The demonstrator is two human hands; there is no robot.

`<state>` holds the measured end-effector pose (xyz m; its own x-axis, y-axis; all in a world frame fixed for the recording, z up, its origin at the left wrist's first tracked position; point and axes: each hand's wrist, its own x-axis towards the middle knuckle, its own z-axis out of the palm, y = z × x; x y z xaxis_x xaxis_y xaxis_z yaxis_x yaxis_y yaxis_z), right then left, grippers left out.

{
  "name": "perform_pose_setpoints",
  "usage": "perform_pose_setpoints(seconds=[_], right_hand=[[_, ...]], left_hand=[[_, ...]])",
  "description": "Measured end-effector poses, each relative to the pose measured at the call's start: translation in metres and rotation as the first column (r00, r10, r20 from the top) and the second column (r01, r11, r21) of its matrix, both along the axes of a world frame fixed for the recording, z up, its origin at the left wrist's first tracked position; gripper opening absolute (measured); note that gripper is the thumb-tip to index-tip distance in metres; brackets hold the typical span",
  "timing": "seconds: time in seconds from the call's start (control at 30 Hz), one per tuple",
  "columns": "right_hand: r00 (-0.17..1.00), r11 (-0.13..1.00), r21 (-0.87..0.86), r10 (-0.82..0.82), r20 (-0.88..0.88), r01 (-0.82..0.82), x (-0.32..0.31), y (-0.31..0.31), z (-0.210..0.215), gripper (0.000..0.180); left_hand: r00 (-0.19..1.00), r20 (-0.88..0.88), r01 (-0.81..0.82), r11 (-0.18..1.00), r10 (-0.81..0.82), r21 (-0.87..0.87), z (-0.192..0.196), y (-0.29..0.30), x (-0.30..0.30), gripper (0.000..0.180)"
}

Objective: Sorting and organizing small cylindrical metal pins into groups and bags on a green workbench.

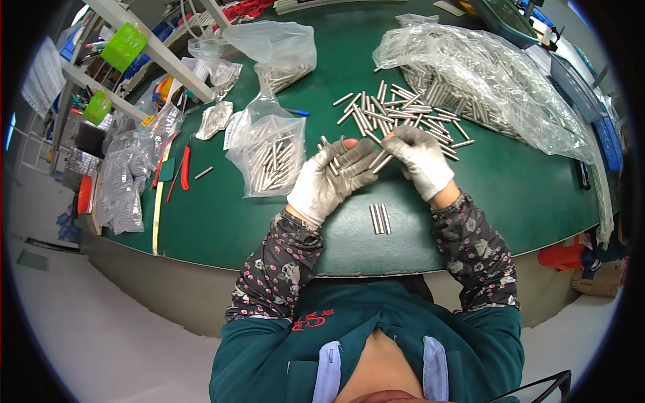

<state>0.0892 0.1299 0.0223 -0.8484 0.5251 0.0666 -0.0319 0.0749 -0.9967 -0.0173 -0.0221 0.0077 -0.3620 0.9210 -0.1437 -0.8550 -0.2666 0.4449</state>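
My left hand [326, 181], in a white glove with grey fingers, is turned palm up and cradles a few short metal pins [330, 158]. My right hand [422, 160], gloved alike, pinches metal pins [381, 162] between thumb and fingers, close beside the left fingertips. Just beyond both hands spreads a loose heap of shiny metal pins [386, 113]. A short row of pins [380, 219] lies side by side on the green table [322, 252], between my forearms.
A large clear bag [497, 87] full of pins covers the right back. Smaller bags of pins [272, 158] stand left of my hands. Red-handled pliers [185, 168], a blue pen [295, 112] and a single pin [204, 172] lie further left. A grey rack [158, 57] rises at the left.
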Motion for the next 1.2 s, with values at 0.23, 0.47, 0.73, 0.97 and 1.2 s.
perform_pose_setpoints(seconds=[0.23,0.47,0.73,0.97,1.2], right_hand=[[1.0,0.995,-0.099,-0.012,0.005,0.012,0.001,-0.002,0.004,0.018],[0.994,0.994,-0.038,0.103,-0.039,-0.104,0.008,-0.008,0.011,0.017],[0.966,0.881,0.408,0.176,0.189,-0.24,0.01,-0.021,0.019,0.02],[0.996,0.822,0.566,-0.086,0.006,0.067,0.005,0.04,0.02,0.025],[0.926,0.173,0.922,-0.096,0.365,-0.345,0.001,0.054,0.018,0.023]], left_hand=[[0.994,0.105,-0.047,0.994,0.037,0.097,-0.003,-0.003,0.0,0.038],[1.0,0.005,0.014,1.0,-0.014,-0.012,-0.002,-0.001,0.001,0.03],[0.935,-0.193,0.262,0.945,-0.299,-0.195,-0.001,-0.012,0.009,0.031],[0.962,-0.188,0.191,0.98,-0.199,-0.061,-0.007,-0.009,-0.001,0.023],[0.968,-0.223,0.108,0.993,-0.118,-0.057,-0.014,-0.012,-0.002,0.017]])
